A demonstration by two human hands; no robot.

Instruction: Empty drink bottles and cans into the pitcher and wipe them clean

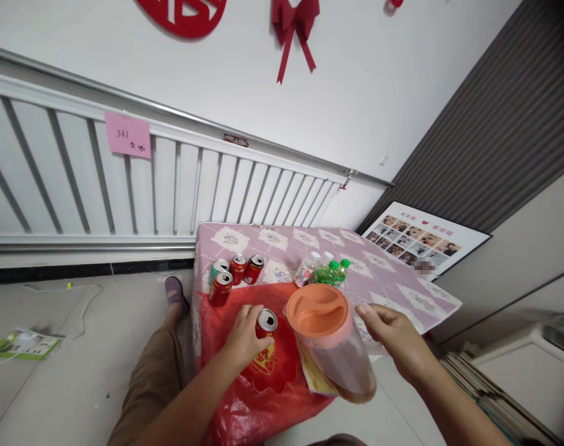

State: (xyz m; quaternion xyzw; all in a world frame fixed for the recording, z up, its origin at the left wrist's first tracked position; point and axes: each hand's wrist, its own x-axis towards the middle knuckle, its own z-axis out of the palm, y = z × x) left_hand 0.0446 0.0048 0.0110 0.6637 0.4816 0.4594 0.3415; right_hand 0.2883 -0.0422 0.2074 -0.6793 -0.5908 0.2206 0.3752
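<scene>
**Left hand on a can, right hand open by the jug**

The person's left hand (pixel 245 339) is wrapped around a red can (pixel 266 322), fingers closed on its side and thumb nearest the body. The can stands upright on a red plastic bag (pixel 258 396) at the near edge of the table (pixel 402 291). Its silver top looks sealed, so the contents can't be seen.

The right hand (pixel 393 341) is open, palm turned inward and fingers loosely spread, with its fingertips (pixel 363 310) right at the lid's rim. Can't tell whether they touch.

The jug (pixel 349 365) stands between the two hands. It has a clear body and its orange lid (pixel 317 308) is on. There's a brownish tint low inside, but what it is can't be made out. A yellow packet (pixel 313 375) lies against its base.

Both forearms come in from the lower edge, elbows bent.

Farther back on the patterned cloth, three more red cans (pixel 238 267) and a green can (pixel 218 267) stand upright in a tight cluster. To their right, green bottles (pixel 334 272) lie beside clear bottles (pixel 308 270).

A white radiator (pixel 170 186) with a pink note (pixel 127 134) runs behind. A photo frame (pixel 421 238) leans on the wall at right.
</scene>
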